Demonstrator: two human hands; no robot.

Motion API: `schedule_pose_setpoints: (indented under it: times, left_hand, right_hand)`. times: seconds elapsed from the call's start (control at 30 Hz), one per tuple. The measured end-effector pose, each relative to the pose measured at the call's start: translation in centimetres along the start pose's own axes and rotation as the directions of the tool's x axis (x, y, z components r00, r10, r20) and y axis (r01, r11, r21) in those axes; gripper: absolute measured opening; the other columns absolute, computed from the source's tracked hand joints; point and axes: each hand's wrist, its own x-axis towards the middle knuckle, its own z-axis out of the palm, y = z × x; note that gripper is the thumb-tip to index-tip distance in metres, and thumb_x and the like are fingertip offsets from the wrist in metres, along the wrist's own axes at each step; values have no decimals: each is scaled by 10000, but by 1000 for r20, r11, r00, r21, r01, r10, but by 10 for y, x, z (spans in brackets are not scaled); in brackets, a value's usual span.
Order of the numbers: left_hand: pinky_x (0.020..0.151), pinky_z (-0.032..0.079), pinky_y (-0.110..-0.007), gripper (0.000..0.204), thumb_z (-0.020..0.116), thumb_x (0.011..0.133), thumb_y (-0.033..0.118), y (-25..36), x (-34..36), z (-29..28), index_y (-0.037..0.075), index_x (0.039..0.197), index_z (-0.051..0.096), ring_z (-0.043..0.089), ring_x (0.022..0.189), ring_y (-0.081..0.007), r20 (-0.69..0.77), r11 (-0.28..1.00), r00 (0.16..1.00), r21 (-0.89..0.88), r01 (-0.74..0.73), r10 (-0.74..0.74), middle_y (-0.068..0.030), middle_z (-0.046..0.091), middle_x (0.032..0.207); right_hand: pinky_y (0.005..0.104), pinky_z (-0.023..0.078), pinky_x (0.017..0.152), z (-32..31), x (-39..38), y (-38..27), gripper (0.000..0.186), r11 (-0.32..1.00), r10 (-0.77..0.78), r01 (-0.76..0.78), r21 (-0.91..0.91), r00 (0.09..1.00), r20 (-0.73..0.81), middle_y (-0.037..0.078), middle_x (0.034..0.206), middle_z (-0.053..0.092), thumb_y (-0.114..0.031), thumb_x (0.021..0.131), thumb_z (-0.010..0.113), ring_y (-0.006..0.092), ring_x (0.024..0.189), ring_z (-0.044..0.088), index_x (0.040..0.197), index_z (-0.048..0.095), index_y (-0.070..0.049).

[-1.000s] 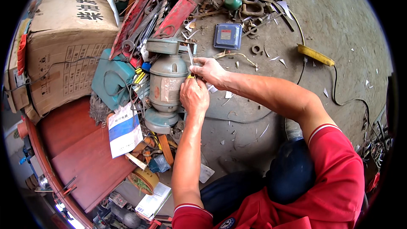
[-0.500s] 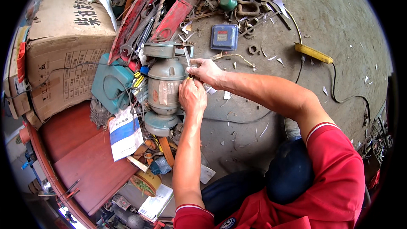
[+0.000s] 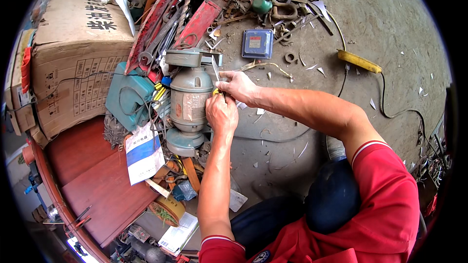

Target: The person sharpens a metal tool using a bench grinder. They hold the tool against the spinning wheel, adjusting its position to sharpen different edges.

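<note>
A bench grinder (image 3: 191, 92) with a grey-green body stands on the floor left of my hands, one wheel housing at its far end and one at its near end. Beside the far housing, a pointed silver blade (image 3: 215, 66) with a bit of yellow at its lower end sticks up from my fingers. My right hand (image 3: 240, 87) pinches it with fingers closed. Just below, my left hand (image 3: 222, 113) is closed around its lower end, most of which is hidden. Whether the blade touches the grinder's wheel I cannot tell.
A large cardboard box (image 3: 80, 63) and a teal case (image 3: 127, 96) crowd the left. Red trays (image 3: 199, 22) hold spanners behind the grinder. A blue square box (image 3: 257, 43) lies on the floor, and a yellow power strip (image 3: 360, 61) trails its cord at right.
My right hand has shifted very slightly, and more of the yellow part shows between my hands. The blade stays beside the far housing.
</note>
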Motion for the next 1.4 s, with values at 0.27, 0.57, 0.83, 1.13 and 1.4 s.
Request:
schedule_pose_setpoints:
  times: [0.27, 0.57, 0.83, 1.13, 1.4]
  left_hand:
    - [778, 480, -520, 235, 624, 901, 144, 0, -5, -1, -34, 748, 623, 607, 844, -424, -29, 999, 999, -17, -36, 36, -205, 664, 838]
    - [783, 476, -533, 211, 633, 899, 135, -10, -14, -2, -32, 770, 623, 609, 857, -425, -28, 998, 998, -16, -62, 62, -215, 659, 846]
    - [751, 463, -532, 251, 621, 907, 118, -7, -18, -1, -42, 718, 585, 586, 827, -434, -99, 992, 989, -48, -117, 111, -227, 635, 801]
    - [752, 464, -528, 230, 623, 901, 102, -7, -20, -2, -33, 720, 581, 583, 821, -432, -129, 987, 980, -40, -158, 152, -222, 630, 795]
    - [738, 465, -532, 219, 617, 900, 99, -6, -17, 2, -23, 722, 581, 594, 810, -428, -142, 992, 982, 23, -122, 124, -210, 630, 782]
  right_hand:
    - [344, 554, 906, 1, -10, -3, 628, 999, -15, 14, -46, 1000, -7, 214, 1144, 709, -195, 931, 713, 210, 1017, 684, 1434, 482, 101]
    - [324, 551, 858, 6, -25, -12, 616, 998, -7, 9, -60, 1000, 20, 179, 1090, 715, -183, 949, 693, 173, 960, 668, 1454, 466, 87]
    - [309, 549, 763, 6, -25, -3, 635, 998, -52, 53, -25, 998, 37, 115, 943, 713, -170, 958, 683, 136, 843, 644, 1482, 429, 83]
    - [310, 555, 767, 6, -25, 4, 641, 997, -65, 66, -40, 998, 26, 128, 971, 721, -174, 950, 687, 133, 850, 650, 1474, 433, 94]
    - [316, 558, 797, 4, -19, 3, 638, 997, -77, 78, -10, 997, 31, 155, 1008, 727, -183, 942, 699, 146, 886, 662, 1456, 453, 102]
